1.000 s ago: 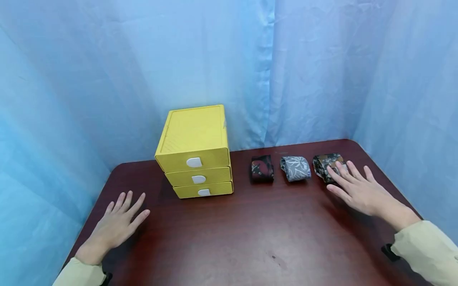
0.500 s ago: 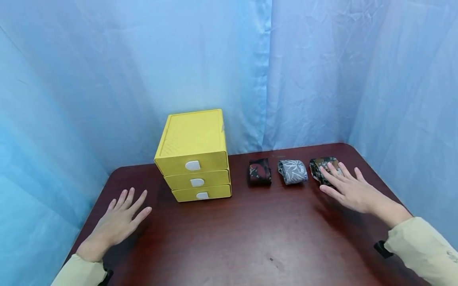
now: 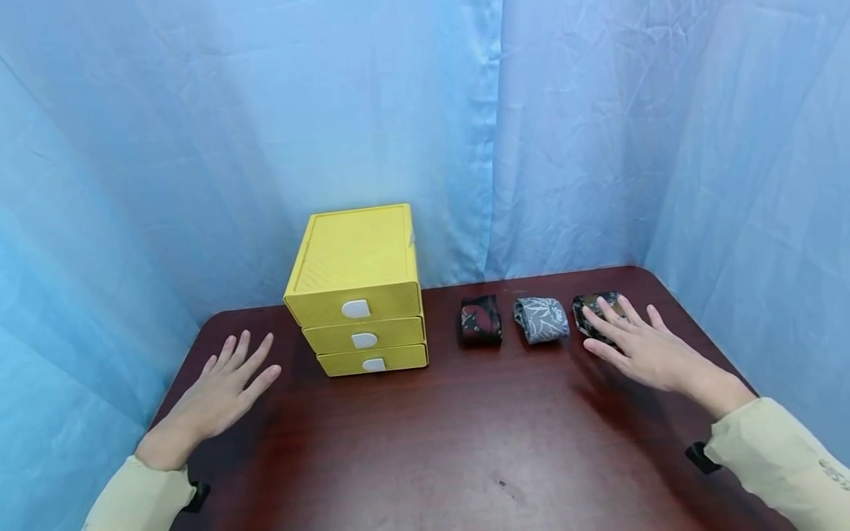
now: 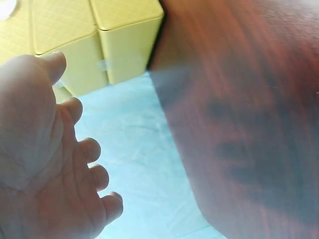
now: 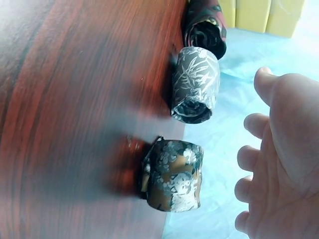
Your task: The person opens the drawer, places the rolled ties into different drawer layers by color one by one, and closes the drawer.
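Left hand (image 3: 218, 394) and right hand (image 3: 651, 354) spread, holding nothing. Brown-patterned roll (image 5: 177, 177), near the right, likely suits a gentle side-to-side pinch.

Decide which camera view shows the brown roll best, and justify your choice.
The right wrist view: the brown roll appears close up and unobstructed, its pattern clear. In the head view it is smaller, and the right fingers cover part of it. The left wrist view does not show it.
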The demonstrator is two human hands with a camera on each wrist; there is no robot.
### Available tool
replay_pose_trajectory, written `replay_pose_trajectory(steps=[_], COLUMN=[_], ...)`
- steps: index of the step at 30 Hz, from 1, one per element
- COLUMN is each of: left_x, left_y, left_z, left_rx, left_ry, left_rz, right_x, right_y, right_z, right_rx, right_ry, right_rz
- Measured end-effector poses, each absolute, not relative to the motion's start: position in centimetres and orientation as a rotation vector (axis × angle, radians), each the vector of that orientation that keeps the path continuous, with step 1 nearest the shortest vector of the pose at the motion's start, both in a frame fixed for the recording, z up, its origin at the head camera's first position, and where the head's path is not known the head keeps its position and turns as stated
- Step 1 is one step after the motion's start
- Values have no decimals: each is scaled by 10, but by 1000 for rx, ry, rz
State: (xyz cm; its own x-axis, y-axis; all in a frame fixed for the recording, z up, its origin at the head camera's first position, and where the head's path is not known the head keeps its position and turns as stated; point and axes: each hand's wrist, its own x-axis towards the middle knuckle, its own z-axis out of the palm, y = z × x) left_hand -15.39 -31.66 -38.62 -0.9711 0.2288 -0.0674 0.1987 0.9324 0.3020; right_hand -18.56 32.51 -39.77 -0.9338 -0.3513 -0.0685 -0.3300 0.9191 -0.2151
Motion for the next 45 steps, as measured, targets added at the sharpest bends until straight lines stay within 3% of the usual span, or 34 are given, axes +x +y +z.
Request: replay_pose_trajectory(steps=[14, 23, 33, 45], left_x=[-169, -178, -196, -221], left_y=[-298, -286, -279, -286], left_z=[-353, -344, -342, -340], left_rx=[382, 358, 300, 190], left_ry=[2696, 2470, 2211, 1817], left_rz=[1051, 1466, 1712, 1914], right_x=[-190, -192, -194, -200], right_y=[296, 282, 264, 207], right_z=[-392, -392, -396, -430], right_rx=[-563, -533, -540, -398], right_ry=[2967, 2851, 2097, 1617], right_rz=[-471, -837, -1553, -1612])
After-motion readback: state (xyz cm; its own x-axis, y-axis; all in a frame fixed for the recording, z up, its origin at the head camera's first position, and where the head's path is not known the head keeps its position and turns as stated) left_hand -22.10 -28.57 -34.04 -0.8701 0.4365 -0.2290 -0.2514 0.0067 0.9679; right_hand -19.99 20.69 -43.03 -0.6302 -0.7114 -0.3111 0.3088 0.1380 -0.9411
